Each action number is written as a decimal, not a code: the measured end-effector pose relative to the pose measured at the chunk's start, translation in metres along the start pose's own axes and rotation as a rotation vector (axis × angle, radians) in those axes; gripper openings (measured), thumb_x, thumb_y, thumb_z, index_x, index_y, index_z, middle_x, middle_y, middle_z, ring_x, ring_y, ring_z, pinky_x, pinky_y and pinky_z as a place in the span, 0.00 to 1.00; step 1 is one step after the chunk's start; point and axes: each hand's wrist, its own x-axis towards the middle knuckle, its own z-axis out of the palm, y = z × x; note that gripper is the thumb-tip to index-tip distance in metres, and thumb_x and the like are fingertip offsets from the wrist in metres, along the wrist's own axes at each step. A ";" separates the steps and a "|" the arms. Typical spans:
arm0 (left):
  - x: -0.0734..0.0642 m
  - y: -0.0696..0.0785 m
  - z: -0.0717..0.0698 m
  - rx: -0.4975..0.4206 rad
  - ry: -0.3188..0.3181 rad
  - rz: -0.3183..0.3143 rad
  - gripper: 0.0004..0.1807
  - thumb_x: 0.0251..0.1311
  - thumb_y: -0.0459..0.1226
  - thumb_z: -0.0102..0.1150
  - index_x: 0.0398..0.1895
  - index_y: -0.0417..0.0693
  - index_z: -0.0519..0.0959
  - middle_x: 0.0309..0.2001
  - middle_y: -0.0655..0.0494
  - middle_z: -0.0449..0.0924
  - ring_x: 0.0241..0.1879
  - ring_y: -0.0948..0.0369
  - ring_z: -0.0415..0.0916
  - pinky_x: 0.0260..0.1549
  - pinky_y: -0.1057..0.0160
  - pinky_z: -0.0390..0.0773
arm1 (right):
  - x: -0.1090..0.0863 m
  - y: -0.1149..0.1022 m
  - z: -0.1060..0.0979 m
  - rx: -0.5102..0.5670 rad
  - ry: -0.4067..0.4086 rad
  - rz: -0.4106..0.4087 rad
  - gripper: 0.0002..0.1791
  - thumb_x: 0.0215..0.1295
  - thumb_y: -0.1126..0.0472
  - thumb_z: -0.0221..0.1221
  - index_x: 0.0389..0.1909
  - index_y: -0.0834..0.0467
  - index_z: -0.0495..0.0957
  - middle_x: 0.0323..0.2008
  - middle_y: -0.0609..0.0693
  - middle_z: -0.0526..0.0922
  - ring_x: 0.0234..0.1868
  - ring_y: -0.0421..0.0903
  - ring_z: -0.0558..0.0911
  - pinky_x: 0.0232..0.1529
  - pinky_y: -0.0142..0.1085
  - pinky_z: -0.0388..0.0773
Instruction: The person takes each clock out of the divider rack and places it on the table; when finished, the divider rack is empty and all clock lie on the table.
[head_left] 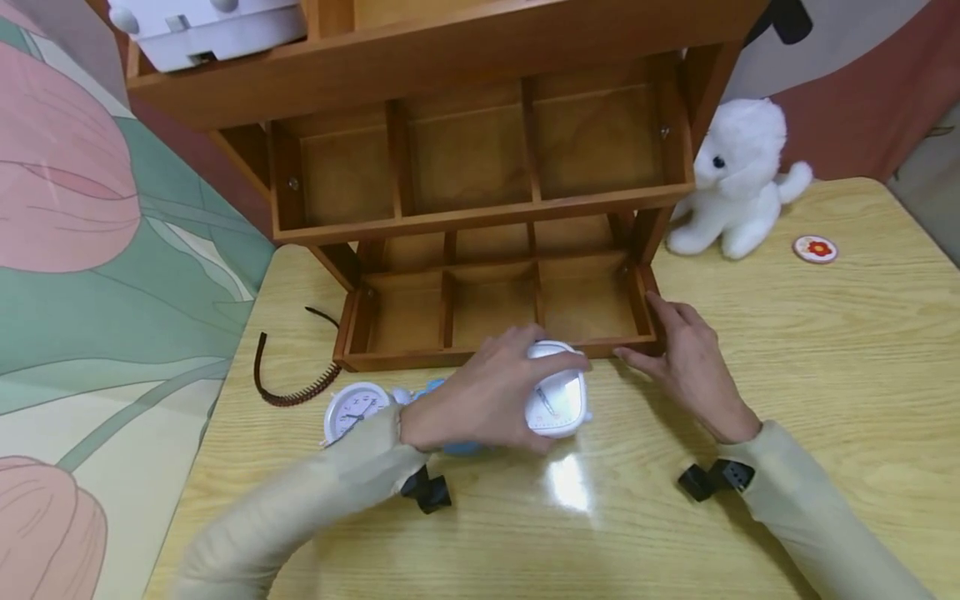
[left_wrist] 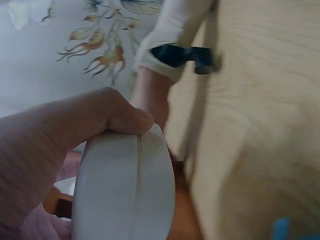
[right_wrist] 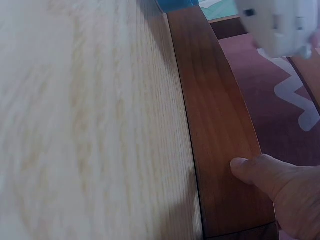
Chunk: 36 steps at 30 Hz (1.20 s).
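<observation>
A white square alarm clock (head_left: 566,396) is gripped in my left hand (head_left: 487,392), just in front of the wooden organizer's bottom drawer (head_left: 405,360). The left wrist view shows my thumb on the rim of its white casing (left_wrist: 115,185). At the drawer's right front corner is my right hand (head_left: 693,367), its thumb (right_wrist: 250,170) on the front board and its fingers at the side. Beside my left forearm lies a round white alarm clock (head_left: 358,408), partly covered by the sleeve. A blue object (head_left: 461,448) is mostly hidden beneath my left hand.
Above the bottom drawer juts a divided wooden tier (head_left: 465,158), with a white object (head_left: 225,37) on the top tier. A brown headband (head_left: 288,398) lies left of the drawer. On the right are a white plush dog (head_left: 750,167) and a round flower badge (head_left: 815,249).
</observation>
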 end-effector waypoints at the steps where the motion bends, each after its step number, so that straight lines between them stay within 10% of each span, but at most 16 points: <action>1: 0.001 -0.001 0.006 0.001 -0.014 0.004 0.44 0.36 0.56 0.76 0.63 0.68 0.71 0.61 0.49 0.68 0.59 0.54 0.68 0.52 0.52 0.71 | 0.000 0.000 0.000 0.003 0.002 0.000 0.45 0.43 0.61 0.76 0.61 0.74 0.67 0.46 0.74 0.76 0.45 0.69 0.77 0.43 0.60 0.75; 14: 0.006 -0.008 0.054 0.069 -0.089 0.043 0.45 0.37 0.56 0.75 0.65 0.66 0.69 0.60 0.49 0.68 0.56 0.54 0.68 0.52 0.54 0.73 | -0.001 -0.001 0.002 -0.003 -0.012 0.008 0.45 0.44 0.60 0.76 0.62 0.73 0.67 0.47 0.73 0.76 0.46 0.68 0.77 0.44 0.59 0.75; 36: 0.017 -0.005 0.057 0.029 -0.194 -0.036 0.50 0.34 0.52 0.77 0.68 0.72 0.65 0.61 0.51 0.65 0.54 0.57 0.66 0.56 0.48 0.73 | -0.001 0.000 0.000 -0.017 -0.010 0.008 0.47 0.43 0.58 0.76 0.63 0.72 0.66 0.47 0.74 0.75 0.45 0.69 0.76 0.43 0.60 0.75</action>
